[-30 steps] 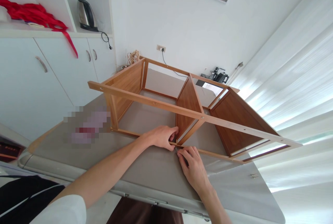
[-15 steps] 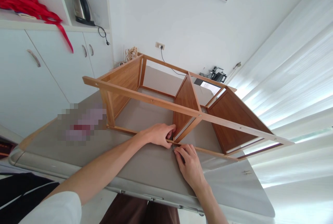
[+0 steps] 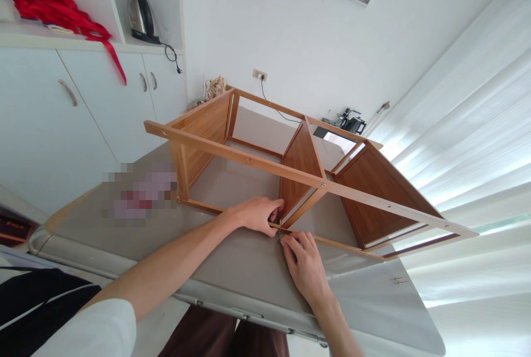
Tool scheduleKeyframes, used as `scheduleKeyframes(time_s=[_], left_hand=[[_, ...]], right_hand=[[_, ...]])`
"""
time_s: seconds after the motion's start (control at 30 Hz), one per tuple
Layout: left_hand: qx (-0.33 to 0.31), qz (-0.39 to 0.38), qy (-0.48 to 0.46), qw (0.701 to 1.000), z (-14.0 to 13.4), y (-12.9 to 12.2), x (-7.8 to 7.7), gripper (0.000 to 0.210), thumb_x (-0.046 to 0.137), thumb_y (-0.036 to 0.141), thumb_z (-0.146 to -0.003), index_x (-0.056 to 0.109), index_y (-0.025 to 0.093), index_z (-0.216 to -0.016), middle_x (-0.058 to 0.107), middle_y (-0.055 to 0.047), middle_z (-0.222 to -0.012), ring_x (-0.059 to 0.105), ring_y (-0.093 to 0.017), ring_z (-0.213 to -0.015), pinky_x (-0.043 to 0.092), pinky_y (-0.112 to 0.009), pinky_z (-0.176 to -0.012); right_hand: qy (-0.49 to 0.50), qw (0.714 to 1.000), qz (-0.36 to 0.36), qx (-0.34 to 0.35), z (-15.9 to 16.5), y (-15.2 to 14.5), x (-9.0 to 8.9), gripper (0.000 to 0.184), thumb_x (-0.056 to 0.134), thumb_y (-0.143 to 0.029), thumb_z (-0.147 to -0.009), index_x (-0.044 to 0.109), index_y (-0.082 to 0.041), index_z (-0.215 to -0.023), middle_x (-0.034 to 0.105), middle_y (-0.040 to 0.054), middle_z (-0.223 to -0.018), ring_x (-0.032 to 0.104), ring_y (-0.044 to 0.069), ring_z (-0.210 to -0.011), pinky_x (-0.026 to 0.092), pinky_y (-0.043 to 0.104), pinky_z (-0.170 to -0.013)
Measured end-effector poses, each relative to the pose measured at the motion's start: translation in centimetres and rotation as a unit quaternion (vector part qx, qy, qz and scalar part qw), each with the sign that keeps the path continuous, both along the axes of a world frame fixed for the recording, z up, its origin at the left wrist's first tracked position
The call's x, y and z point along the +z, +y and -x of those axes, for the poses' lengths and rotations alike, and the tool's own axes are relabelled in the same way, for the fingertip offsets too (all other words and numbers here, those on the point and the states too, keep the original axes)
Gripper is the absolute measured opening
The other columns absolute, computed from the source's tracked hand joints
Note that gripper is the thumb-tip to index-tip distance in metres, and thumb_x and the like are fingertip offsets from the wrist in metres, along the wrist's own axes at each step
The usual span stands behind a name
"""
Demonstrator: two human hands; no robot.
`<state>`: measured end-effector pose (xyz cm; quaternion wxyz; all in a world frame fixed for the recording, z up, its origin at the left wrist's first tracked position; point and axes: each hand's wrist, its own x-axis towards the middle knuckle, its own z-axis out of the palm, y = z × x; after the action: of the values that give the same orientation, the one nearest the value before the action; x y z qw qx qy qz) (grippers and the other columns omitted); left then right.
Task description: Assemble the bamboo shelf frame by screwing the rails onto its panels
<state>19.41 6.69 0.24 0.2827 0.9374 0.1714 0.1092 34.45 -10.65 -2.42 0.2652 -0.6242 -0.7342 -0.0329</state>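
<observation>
A wooden shelf rack [image 3: 257, 161] lies on its side on a grey-brown table [image 3: 232, 257]. My left hand [image 3: 259, 214] is closed round the near lower rail, where the middle shelf panel [image 3: 299, 169] meets it. Just right of that joint, my right hand [image 3: 306, 262] pinches a small, thin metal piece [image 3: 279, 235] against the rail's outer side. Fingers cover most of this piece, so its kind cannot be made out. Several small screws [image 3: 400, 280] lie on the table's right end.
A pixelated patch [image 3: 143, 194] covers something on the table at the left. White cabinets [image 3: 99, 97] hold a kettle [image 3: 141, 17] and red cloth [image 3: 62, 11]. White curtains [image 3: 468, 103] hang close on the right. A black appliance [image 3: 350, 122] stands behind the rack.
The whole scene has shifted slightly to the right in view as my head turned. Both hands keep almost the same hold at the joint.
</observation>
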Motion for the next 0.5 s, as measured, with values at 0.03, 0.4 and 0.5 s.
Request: scheduleKeyframes(time_s=[0.03, 0.4, 0.5], left_hand=[[0.001, 0.000, 0.004, 1.000, -0.01, -0.02, 0.04, 0.039, 0.071, 0.036, -0.064, 0.046, 0.025, -0.091, 0.066, 0.005, -0.080, 0.061, -0.016, -0.066, 0.036, -0.026, -0.054], [0.003, 0.004, 0.020, 1.000, 0.06, -0.06, 0.22, 0.038, 0.073, 0.036, -0.065, 0.048, 0.025, -0.092, 0.067, 0.004, -0.081, 0.063, -0.017, -0.070, 0.037, -0.026, -0.056], [0.002, 0.005, 0.021, 1.000, 0.06, -0.05, 0.23, 0.038, 0.073, 0.036, -0.066, 0.048, 0.024, -0.093, 0.067, 0.004, -0.082, 0.063, -0.017, -0.070, 0.037, -0.026, -0.056]], right_hand=[[-0.003, 1.000, -0.001, -0.001, -0.02, -0.03, -0.03, 0.017, 0.048, -0.017, -0.099, 0.064, -0.021, -0.100, 0.060, 0.0070, -0.095, 0.053, 0.021, -0.091, 0.046, 0.037, -0.081], [-0.058, 0.998, -0.012, 0.000, 0.08, -0.04, 0.28, 0.017, 0.049, -0.014, -0.097, 0.065, -0.020, -0.100, 0.059, 0.0073, -0.095, 0.052, 0.021, -0.089, 0.044, 0.037, -0.081], [-0.078, 0.997, -0.011, -0.002, 0.13, -0.06, 0.37, 0.018, 0.048, -0.014, -0.097, 0.065, -0.020, -0.099, 0.059, 0.0073, -0.094, 0.052, 0.021, -0.089, 0.044, 0.037, -0.080]])
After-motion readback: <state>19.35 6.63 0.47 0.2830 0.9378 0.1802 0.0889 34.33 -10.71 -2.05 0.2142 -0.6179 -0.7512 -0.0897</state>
